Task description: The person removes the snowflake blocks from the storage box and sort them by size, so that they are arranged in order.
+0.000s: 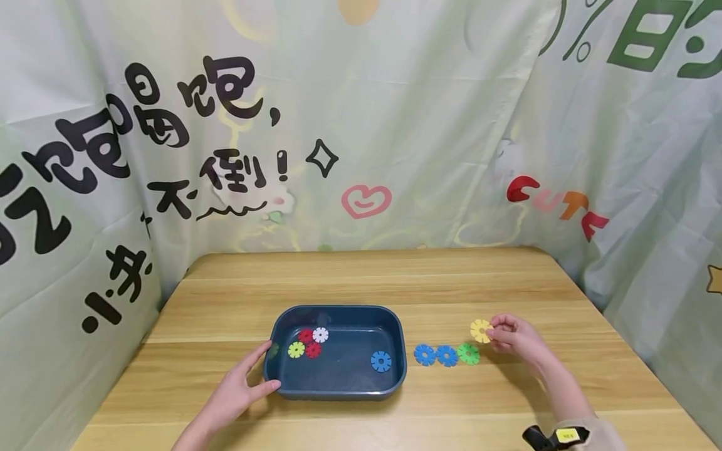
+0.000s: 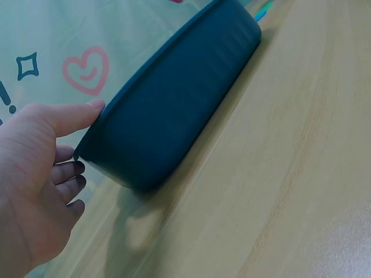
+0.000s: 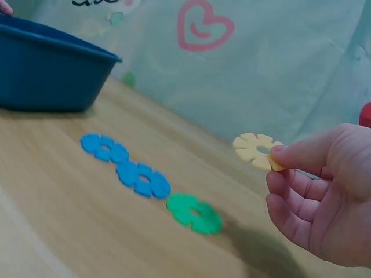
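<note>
A yellow notched disc, a snowflake-shaped building piece (image 1: 481, 331), is pinched at its edge between the thumb and fingers of my right hand (image 1: 516, 341), raised above the table. Just below and left of it, a green notched disc (image 1: 469, 354) and two blue ones, the outer (image 1: 425, 355) and the middle (image 1: 447, 356), lie flat in a row. My left hand (image 1: 234, 391) grips the near left corner of a dark blue plastic tub (image 2: 168, 110), thumb at the rim. Inside the tub are two red discs (image 1: 313, 349), a white disc (image 1: 320, 335), a yellow-green disc (image 1: 296, 349) and a blue disc (image 1: 381, 361).
The wood-grain table (image 1: 479, 275) has a rounded far edge. A printed cloth (image 1: 417, 138) with lettering and a pink heart hangs behind it and along both sides. A black strap with a yellow label (image 1: 566, 435) sits on the right wrist.
</note>
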Motion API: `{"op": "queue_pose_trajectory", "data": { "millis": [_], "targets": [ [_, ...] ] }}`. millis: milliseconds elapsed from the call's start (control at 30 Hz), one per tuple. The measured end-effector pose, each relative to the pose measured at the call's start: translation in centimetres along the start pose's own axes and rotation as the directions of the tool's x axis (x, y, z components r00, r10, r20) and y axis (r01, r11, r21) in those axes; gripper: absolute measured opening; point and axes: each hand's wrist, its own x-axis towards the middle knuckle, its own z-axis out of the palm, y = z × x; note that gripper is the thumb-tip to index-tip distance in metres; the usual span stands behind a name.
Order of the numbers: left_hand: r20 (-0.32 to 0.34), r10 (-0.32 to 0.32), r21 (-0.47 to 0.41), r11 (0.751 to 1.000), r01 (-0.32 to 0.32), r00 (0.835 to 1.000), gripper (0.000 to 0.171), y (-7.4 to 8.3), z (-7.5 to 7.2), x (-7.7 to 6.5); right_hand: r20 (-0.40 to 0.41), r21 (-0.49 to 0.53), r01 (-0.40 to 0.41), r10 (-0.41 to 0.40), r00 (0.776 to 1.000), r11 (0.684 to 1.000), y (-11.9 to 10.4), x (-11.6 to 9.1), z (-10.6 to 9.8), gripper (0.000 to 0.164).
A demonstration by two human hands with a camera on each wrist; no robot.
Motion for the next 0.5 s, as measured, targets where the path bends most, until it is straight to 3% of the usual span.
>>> {"op": "queue_pose_trajectory", "data": {
  "millis": [267,500],
  "targets": [
    [-0.004,0.011,0.006,1.0,-0.011,1.0,0.076,-0.2,0.0,0.1,-0.074,-0.019,-0.087,0.085,0.994,0.996,0.5,-0.9,-0.5,0.017],
    [0.0,0.008,0.0,1.0,-0.008,1.0,0.076,-0.1,0.0,0.0,-0.11,-0.127,-0.168,0.155,0.982,0.978,1.4,-1.4,-0.9,0.015]
  ]
}}
